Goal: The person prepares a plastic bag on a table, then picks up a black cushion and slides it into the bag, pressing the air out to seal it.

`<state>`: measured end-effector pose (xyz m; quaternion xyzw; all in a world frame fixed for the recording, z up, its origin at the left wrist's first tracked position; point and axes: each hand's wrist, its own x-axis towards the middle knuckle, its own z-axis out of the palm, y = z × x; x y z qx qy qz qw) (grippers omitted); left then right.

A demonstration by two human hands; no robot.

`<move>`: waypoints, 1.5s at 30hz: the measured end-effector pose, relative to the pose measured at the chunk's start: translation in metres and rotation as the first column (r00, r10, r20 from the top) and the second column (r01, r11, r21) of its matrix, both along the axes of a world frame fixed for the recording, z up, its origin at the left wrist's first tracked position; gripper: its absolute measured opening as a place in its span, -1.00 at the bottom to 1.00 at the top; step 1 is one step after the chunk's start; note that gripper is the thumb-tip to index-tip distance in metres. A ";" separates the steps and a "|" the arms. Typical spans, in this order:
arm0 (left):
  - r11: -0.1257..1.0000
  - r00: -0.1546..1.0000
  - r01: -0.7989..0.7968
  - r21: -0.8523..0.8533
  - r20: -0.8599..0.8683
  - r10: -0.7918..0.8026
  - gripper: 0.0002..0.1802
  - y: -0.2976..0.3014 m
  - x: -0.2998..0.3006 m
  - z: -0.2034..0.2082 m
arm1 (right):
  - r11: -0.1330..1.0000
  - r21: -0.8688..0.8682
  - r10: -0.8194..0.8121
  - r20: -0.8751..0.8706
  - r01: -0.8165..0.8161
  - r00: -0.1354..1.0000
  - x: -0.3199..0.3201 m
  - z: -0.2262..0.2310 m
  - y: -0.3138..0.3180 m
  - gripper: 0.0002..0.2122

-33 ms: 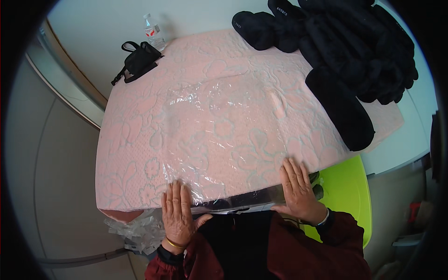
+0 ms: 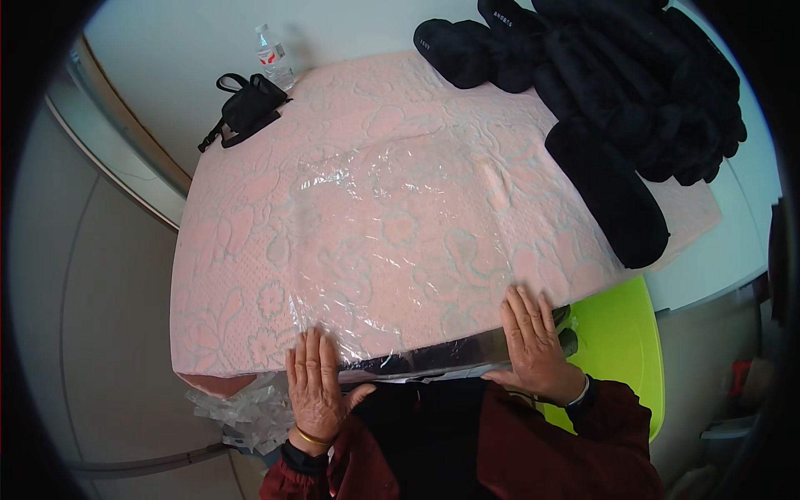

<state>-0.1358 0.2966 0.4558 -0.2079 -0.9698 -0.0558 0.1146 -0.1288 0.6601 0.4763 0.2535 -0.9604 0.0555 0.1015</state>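
A clear plastic sheet, shiny and creased, lies flat on a pink bed-like surface with a raised floral pattern. My left hand rests palm down at its near left corner, fingers stretched out and thumb apart. At the near edge on the right, my right hand lies flat with its fingers slightly spread. Neither hand grips anything. Whether the sheet is a bag or a single layer I cannot tell.
Several black plush, elongated pieces are heaped at the far right. A black pouch with a strap and a clear bottle are at the far left. Crumpled plastic hangs below the left edge; a lime-green tub stands right.
Both hands have shifted very slightly toward me; the sheet and the other things look the same.
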 end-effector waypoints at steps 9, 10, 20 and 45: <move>0.989 0.996 0.066 0.131 -0.063 -0.058 0.19 0.027 0.001 0.032 | 0.985 -0.130 0.109 -0.073 -0.118 0.991 -0.033 0.019 -0.024 -0.06; 0.977 0.990 0.138 0.165 -0.039 -0.133 0.21 0.048 -0.006 0.037 | 0.983 -0.123 0.130 -0.056 -0.136 0.990 -0.040 0.019 -0.032 -0.08; 0.951 0.962 0.252 0.180 0.055 -0.266 0.22 0.082 -0.031 0.021 | 0.982 -0.116 0.164 0.115 -0.151 0.980 -0.055 0.010 -0.031 0.03; 0.999 0.999 0.025 0.020 -0.042 -0.024 0.17 0.000 -0.005 0.035 | 0.994 -0.087 0.064 0.018 -0.063 0.998 -0.028 0.022 -0.018 0.05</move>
